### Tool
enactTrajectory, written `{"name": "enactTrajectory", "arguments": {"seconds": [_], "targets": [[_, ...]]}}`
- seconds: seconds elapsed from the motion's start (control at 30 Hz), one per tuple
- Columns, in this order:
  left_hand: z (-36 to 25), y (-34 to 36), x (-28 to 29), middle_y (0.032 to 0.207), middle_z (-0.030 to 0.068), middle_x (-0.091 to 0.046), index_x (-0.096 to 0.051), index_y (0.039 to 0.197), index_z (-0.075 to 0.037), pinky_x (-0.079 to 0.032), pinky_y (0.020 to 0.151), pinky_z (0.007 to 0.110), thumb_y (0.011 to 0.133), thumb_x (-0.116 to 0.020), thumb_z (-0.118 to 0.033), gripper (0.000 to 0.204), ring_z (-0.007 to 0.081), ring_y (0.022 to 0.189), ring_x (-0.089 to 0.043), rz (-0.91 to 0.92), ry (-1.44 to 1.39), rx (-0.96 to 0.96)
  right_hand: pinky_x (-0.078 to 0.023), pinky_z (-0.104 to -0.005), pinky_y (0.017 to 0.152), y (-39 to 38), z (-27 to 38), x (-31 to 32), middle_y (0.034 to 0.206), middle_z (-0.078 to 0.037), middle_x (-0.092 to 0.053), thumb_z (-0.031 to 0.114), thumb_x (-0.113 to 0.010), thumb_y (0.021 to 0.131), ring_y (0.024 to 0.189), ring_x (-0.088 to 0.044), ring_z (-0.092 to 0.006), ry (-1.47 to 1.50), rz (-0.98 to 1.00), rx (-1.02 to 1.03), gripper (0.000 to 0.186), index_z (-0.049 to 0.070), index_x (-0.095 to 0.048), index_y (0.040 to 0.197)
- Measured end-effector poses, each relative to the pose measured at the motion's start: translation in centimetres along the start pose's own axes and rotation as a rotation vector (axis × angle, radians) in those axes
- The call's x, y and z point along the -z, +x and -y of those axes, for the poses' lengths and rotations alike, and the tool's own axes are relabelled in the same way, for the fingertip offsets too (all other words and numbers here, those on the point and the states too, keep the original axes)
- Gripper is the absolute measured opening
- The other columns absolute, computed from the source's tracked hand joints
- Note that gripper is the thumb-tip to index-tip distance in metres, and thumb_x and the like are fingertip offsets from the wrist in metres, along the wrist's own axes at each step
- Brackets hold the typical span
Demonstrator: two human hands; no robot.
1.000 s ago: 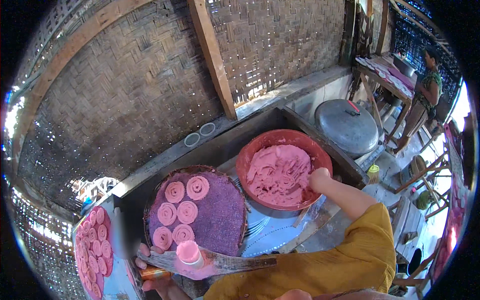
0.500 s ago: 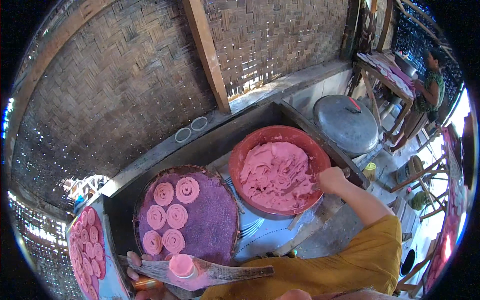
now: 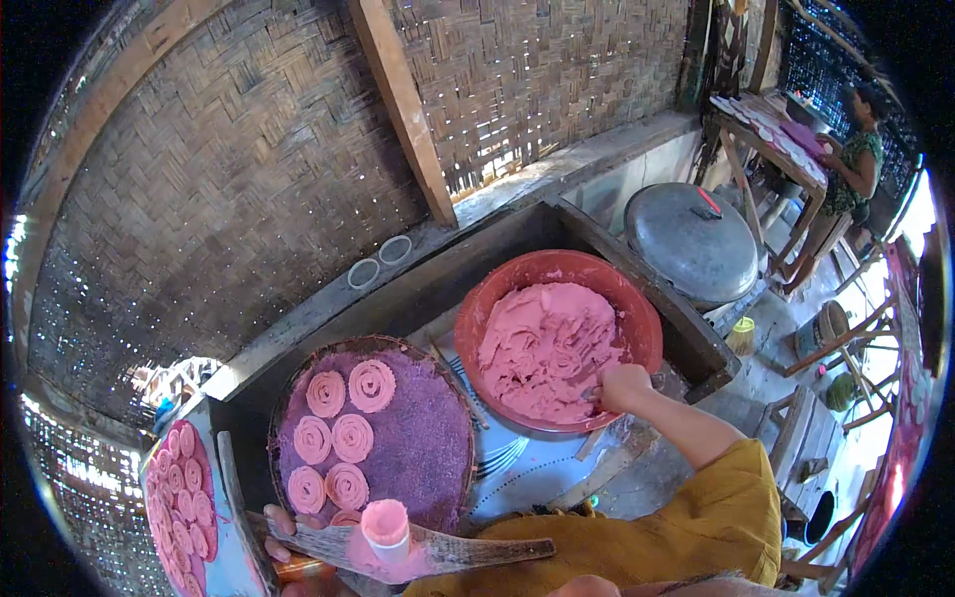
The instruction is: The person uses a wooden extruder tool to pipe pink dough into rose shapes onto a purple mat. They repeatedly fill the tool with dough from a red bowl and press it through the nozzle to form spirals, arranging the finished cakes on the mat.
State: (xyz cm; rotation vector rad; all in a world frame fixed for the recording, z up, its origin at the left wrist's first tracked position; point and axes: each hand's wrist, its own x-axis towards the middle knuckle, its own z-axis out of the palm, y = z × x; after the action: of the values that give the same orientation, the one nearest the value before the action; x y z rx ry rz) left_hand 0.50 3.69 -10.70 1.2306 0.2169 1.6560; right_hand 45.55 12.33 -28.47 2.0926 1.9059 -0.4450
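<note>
My right hand is closed in the lower right of a red bowl of pink dough, around something I cannot make out. At bottom left, my left hand grips a wooden plank tool with a dough-filled white cylinder standing through it and an orange piece underneath. Behind it lies a round tray covered in purple mesh, holding several pink coiled rosettes. Bowl and tray sit in a wooden trough.
More rosettes lie on a board at far left. A large metal lid sits right of the trough. Two small rings rest on the wall ledge. A co-worker stands by a raised table; wooden stands are at right.
My right hand has moved from the bowl's right rim down and left into the dough. The co-worker's arm has shifted slightly at the table.
</note>
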Motion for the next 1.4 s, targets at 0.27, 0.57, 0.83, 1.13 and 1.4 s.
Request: {"name": "enactTrajectory", "arguments": {"seconds": [0.27,0.57,0.83,1.13,1.4], "targets": [[-0.6,-0.4,-1.1,0.087,0.0064,-0.049,-0.051,0.102,-0.004,-0.049,0.069,0.032,0.081,-0.06,-0.032,0.036,0.0187,0.084,-0.055,-0.016,0.049,-0.017,-0.049,-0.0415,0.071,-0.9,1.4,0.7,0.084,-0.012,-0.065,0.046,-0.055,0.077,0.08,-0.062,-0.0297,0.229,-0.102,-0.061,0.03,0.02,-0.067,0.087],[-3.4,-1.2,-5.8,0.083,0.006,-0.052,-0.051,0.103,-0.003,-0.049,0.064,0.029,0.083,-0.058,-0.031,0.035,0.0163,0.079,-0.057,-0.242,0.56,0.039,-0.047,-0.0326,0.062,-2.6,-3.8,4.5,0.078,-0.009,-0.064,0.038,-0.061,0.078,0.07,-0.061,-0.0191,0.715,-0.013,0.221,0.031,0.009,-0.065,0.089],[4.4,0.4,-4.3,0.092,0.0109,-0.058,-0.051,0.106,-0.007,-0.048,0.074,0.034,0.074,-0.061,-0.03,0.04,0.0239,0.083,-0.058,0.33,1.243,-0.002,-0.027,-0.0194,0.048,-12.4,-2.6,14.9,0.073,0.004,-0.046,0.028,-0.058,0.084,0.059,-0.039,-0.0055,1.286,0.187,0.45,0.031,0.006,-0.052,0.105],[6.6,2.1,-9.4,0.111,0.0166,-0.054,-0.053,0.113,-0.011,-0.043,0.087,0.036,0.062,-0.069,-0.04,0.061,0.032,0.098,-0.055,0.513,1.246,0.292,-0.043,-0.0299,0.059,-18.2,0.3,21.5,0.074,-0.006,-0.056,0.037,-0.057,0.082,0.069,-0.057,-0.0174,0.368,-0.202,0.959,0.035,0.009,-0.058,0.103],[8.9,1.3,-7.6,0.105,0.0191,-0.057,-0.056,0.109,-0.01,-0.046,0.079,0.04,0.068,-0.065,-0.037,0.05,0.0361,0.091,-0.057,0.426,1.29,0.126,-0.04,-0.0301,0.053,-26.0,12.1,26.5,0.065,-0.001,-0.052,0.026,-0.061,0.071,0.064,-0.056,-0.0152,-0.661,-0.879,1.064,0.019,0.013,-0.059,0.086]]}}
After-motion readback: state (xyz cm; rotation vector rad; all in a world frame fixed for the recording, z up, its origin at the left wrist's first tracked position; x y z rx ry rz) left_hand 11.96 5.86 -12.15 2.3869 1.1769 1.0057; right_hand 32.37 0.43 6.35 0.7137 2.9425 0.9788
